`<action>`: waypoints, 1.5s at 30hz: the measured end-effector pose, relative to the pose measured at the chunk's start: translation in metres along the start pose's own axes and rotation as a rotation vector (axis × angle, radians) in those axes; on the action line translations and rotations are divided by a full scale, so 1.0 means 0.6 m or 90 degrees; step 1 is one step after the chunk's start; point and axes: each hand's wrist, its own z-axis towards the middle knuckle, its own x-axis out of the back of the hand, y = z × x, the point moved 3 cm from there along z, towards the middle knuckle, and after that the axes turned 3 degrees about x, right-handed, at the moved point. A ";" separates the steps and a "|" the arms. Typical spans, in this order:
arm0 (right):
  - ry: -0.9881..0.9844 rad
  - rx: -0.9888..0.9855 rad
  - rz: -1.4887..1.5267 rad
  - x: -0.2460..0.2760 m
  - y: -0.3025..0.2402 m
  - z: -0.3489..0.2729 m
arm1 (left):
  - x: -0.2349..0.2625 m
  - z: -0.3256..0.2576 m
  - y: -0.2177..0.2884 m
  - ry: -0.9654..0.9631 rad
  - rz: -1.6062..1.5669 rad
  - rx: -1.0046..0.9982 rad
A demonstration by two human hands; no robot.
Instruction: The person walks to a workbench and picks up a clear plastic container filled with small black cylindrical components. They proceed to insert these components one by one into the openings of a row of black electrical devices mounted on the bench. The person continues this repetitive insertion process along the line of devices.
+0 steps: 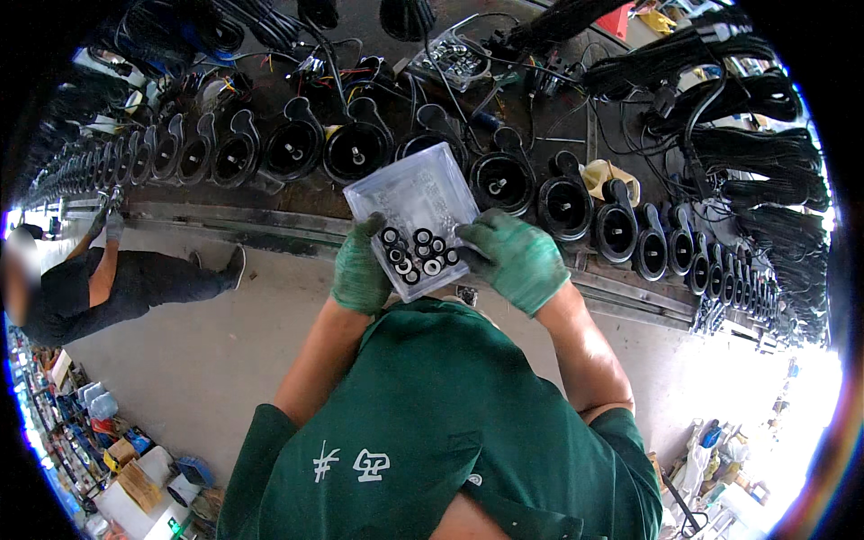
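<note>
A clear plastic box [409, 184] is held tilted in front of my chest, over the near edge of the workbench. Several small black ring-shaped parts [422, 253], some with white or metallic centres, lie gathered at its near end. My left hand [358, 270], in a green glove with dark fingertips, is closed on the box's left side. My right hand [517, 259], gloved alike, grips the right side, its dark fingers at the rim next to the rings. The fingers under the box are hidden.
A long row of black round housings [358, 153] lines the workbench [297, 229]. Bundled black cables [756, 153] lie at the right. Behind the row sits a clear tray of small metal parts [454, 61]. Another person [99, 288] works at the bench on the left.
</note>
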 end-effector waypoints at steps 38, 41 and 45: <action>0.013 0.006 0.123 0.042 0.071 -0.075 | -0.050 0.043 -0.119 -0.054 -0.027 0.075; -0.108 -0.041 -0.023 0.018 0.062 -0.066 | -0.068 0.045 -0.132 -0.052 -0.050 0.119; -0.065 -0.023 0.025 0.005 0.088 -0.082 | -0.100 0.034 -0.143 -0.081 -0.029 0.123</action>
